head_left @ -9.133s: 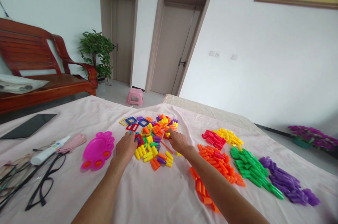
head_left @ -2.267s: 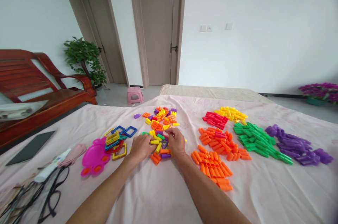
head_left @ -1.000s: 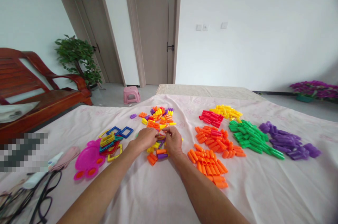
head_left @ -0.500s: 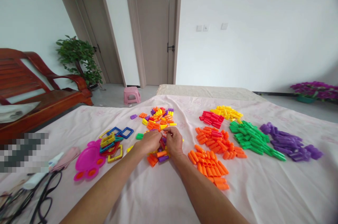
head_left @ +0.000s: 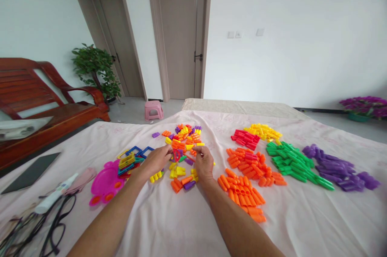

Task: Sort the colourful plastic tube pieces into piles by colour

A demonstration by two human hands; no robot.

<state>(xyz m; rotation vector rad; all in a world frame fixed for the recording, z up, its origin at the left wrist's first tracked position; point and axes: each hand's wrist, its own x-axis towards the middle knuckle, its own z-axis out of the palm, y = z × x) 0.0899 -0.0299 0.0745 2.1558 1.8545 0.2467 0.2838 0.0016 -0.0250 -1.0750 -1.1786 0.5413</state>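
My left hand [head_left: 159, 161] reaches over the mixed pile of plastic pieces, its fingers pinched at a small red plastic piece [head_left: 175, 155]. To its right, my right hand [head_left: 204, 163] has thumb and forefinger closed together beside a yellow plastic piece [head_left: 189, 147]. Whether anything is between those right fingertips I cannot make out. Between and below the hands lie yellow pieces [head_left: 177, 171], orange tubes [head_left: 176, 186], a purple tube [head_left: 189, 185] and a green piece. More mixed orange, yellow and purple pieces [head_left: 184, 132] lie beyond the fingers.
Sorted piles lie to the right: orange [head_left: 242, 188], red [head_left: 245, 138], yellow [head_left: 263, 132], green [head_left: 292, 161] and purple [head_left: 337, 168]. On the left are a pink tray [head_left: 104, 182], coloured frames [head_left: 130, 160], glasses [head_left: 56, 220], a white tube [head_left: 54, 196] and a dark tablet-like slab [head_left: 32, 172].
My hands have moved apart, the left one leftward with the red piece, uncovering the pieces between them. The whole view has shifted slightly.
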